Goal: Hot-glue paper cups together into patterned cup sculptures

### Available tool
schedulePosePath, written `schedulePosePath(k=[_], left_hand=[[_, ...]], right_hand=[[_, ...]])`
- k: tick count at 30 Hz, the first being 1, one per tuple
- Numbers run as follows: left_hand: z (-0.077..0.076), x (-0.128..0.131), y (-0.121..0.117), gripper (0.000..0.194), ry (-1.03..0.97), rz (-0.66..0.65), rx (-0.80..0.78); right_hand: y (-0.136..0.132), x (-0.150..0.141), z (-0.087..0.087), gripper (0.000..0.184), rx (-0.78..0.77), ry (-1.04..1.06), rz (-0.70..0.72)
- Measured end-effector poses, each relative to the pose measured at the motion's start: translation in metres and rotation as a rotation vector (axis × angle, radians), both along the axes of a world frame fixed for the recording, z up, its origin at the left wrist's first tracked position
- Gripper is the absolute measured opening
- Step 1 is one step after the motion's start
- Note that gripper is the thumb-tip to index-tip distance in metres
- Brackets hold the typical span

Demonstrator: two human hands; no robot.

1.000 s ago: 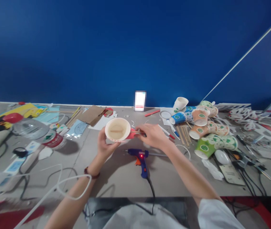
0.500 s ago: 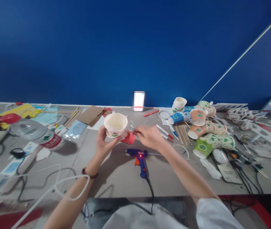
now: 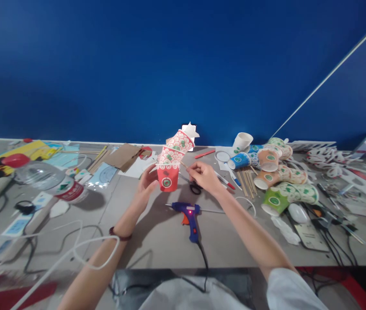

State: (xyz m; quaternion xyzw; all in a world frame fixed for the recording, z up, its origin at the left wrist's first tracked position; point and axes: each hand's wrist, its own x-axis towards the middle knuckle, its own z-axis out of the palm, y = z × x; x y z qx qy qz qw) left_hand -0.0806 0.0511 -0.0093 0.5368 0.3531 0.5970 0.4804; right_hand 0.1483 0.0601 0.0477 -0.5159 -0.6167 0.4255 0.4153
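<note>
From my end I see the left hand [image 3: 144, 186] with its fingers curled closed about the left side of the cup stack [image 3: 171, 160], which stands bent at the frame's centre, red cup lowest. The right hand's [image 3: 204, 176] fingers are pinched together on a thin stick [image 3: 184, 165], its tip near the stack. Scissors [image 3: 195, 188] lie just below that hand; the glue gun [image 3: 191, 215] rests lower on the desk [image 3: 224, 245]. A bottle [image 3: 49, 178] lies at frame left.

Two hands [image 3: 145, 189] [image 3: 204, 176] are flanking one red cup stack [image 3: 168, 177]; one glue gun [image 3: 189, 213], one scissors pair [image 3: 192, 188] and one bottle [image 3: 52, 180] are resting on the surface [image 3: 160, 247], one red pen [image 3: 204, 153] near its far edge.
</note>
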Motion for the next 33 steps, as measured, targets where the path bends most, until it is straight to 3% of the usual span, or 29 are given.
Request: schedulePosePath(k=[7,15,23,29,33], left_hand=[[0.005,0.002,-0.005,0.056,-0.036,0.004,-0.085],[0.003,0.001,-0.004,0.055,-0.082,0.013,-0.087],[0.011,0.001,-0.006,0.053,-0.265,0.031,-0.25],[0.004,0.003,-0.002,0.053,-0.252,0.042,-0.297],[0.003,0.006,-0.003,0.051,-0.135,-0.014,-0.268]], right_hand=[[0.002,-0.006,-0.01,0.031,-0.121,0.231,0.058],[0.002,-0.008,-0.012,0.032,-0.147,0.27,0.08],[0.002,-0.01,-0.015,0.031,-0.193,0.254,0.075],[0.005,-0.007,-0.019,0.031,-0.095,0.237,-0.033],[0.007,0.004,-0.017,0.028,-0.023,0.192,-0.11]])
